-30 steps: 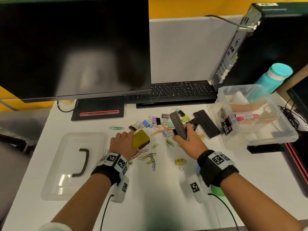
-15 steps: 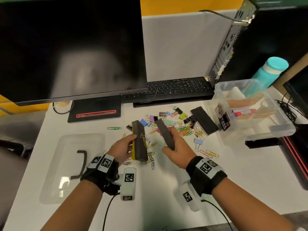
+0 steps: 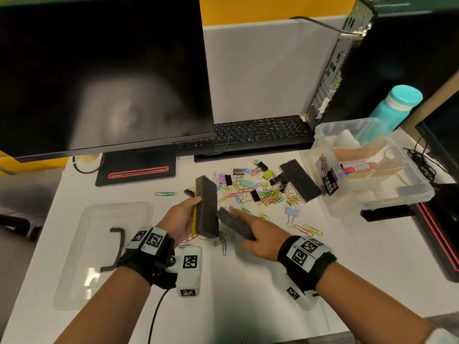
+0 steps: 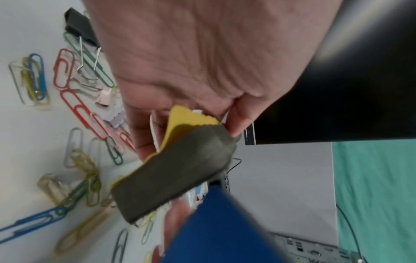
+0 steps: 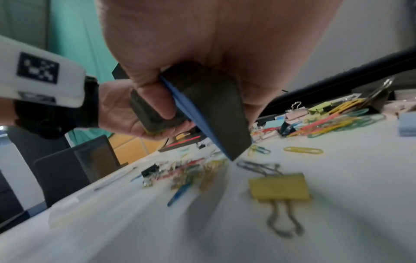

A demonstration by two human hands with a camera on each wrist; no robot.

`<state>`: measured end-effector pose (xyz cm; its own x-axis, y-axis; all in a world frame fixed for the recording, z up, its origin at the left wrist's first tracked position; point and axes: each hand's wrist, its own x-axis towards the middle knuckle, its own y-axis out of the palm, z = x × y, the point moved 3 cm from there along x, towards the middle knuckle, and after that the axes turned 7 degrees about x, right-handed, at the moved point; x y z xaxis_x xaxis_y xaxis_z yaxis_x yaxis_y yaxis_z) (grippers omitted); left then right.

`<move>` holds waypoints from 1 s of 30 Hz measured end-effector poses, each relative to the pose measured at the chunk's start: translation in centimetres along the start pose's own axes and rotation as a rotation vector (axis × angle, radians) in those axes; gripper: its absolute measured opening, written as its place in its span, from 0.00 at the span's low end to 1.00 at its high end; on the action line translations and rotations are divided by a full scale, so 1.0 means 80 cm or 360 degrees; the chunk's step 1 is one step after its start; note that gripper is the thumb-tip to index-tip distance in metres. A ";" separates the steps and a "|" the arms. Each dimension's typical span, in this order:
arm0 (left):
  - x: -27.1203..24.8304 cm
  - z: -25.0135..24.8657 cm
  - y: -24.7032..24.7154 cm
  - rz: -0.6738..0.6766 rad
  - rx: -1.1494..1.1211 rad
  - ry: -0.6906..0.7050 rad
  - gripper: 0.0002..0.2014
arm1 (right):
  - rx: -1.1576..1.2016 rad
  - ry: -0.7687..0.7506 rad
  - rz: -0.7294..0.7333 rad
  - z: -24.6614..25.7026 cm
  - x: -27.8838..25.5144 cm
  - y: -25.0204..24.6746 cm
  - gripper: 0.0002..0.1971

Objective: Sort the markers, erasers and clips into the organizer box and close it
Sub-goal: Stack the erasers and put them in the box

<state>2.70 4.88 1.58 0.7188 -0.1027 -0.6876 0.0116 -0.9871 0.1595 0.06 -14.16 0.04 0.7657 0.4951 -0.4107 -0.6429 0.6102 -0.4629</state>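
Note:
My left hand (image 3: 191, 212) grips a yellow-backed eraser (image 3: 206, 207) on edge above the table, its grey felt facing right; the left wrist view shows the eraser (image 4: 175, 172) between thumb and fingers. My right hand (image 3: 248, 224) holds a blue-backed eraser (image 3: 234, 223) whose far end touches the yellow one; in the right wrist view this eraser (image 5: 213, 110) sits under my curled fingers. A third dark eraser (image 3: 299, 180) lies flat beside the clear organizer box (image 3: 402, 197), which holds a marker (image 3: 357, 167). Coloured clips (image 3: 260, 192) lie scattered behind my hands.
The box's clear lid (image 3: 99, 249) with a dark handle lies at the left. A monitor (image 3: 99, 70), keyboard (image 3: 248, 132) and computer tower (image 3: 372, 58) line the back. A teal bottle (image 3: 395, 105) stands behind the box. A yellow binder clip (image 5: 279, 186) lies under my right hand.
My left hand picked the yellow-backed eraser off the table and turned it on edge. My right hand brought its eraser down and left until the two met.

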 end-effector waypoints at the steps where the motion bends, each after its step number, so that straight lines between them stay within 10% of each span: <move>1: 0.000 0.001 0.003 -0.0020 0.0047 0.0004 0.17 | 0.0055 -0.0036 -0.0057 0.008 0.002 -0.005 0.41; 6: -0.002 -0.004 0.018 -0.0050 0.0078 0.0068 0.16 | 0.0137 -0.0280 -0.0076 0.043 0.018 -0.001 0.43; 16: -0.018 -0.008 0.016 0.0107 0.0366 0.0260 0.16 | 0.0648 0.0096 -0.0458 0.023 0.024 -0.029 0.27; 26: -0.011 -0.009 0.057 0.0214 0.0269 0.0313 0.40 | 0.1002 0.0027 -0.0165 0.054 0.034 -0.019 0.34; 30: -0.006 -0.014 0.074 0.0051 0.0337 0.0426 0.25 | 0.1090 0.0016 -0.0054 0.044 0.027 -0.036 0.30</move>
<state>3.25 -0.74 3.64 0.8738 -0.1261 -0.4696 -0.1385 -0.9903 0.0082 3.63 -12.66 3.23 0.7827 0.4653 -0.4133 -0.4576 0.8804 0.1245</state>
